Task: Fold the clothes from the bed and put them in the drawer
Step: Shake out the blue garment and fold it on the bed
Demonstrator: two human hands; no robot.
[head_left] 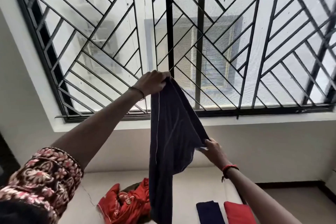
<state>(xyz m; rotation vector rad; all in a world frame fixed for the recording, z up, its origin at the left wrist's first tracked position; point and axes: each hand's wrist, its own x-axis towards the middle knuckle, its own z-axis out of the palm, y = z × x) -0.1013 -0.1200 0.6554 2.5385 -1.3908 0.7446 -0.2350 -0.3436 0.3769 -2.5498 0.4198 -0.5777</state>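
Note:
A dark navy garment [167, 142] with a thin white side stripe hangs in the air in front of the window. My left hand [151, 82] grips its top end high up. Lower and to the right, my right hand [213, 146] pinches another edge of it. The cloth's long lower part dangles down to the bed [196, 185]. A crumpled red garment [127, 203] lies on the bed at lower centre, partly behind the hanging cloth. A folded navy piece [209, 212] and a folded red piece [238, 213] lie side by side at the lower right.
A large window with a black diagonal metal grille [181, 32] fills the wall ahead, above a white sill [254, 118]. A dark skirting strip [291, 183] runs along the wall at the right.

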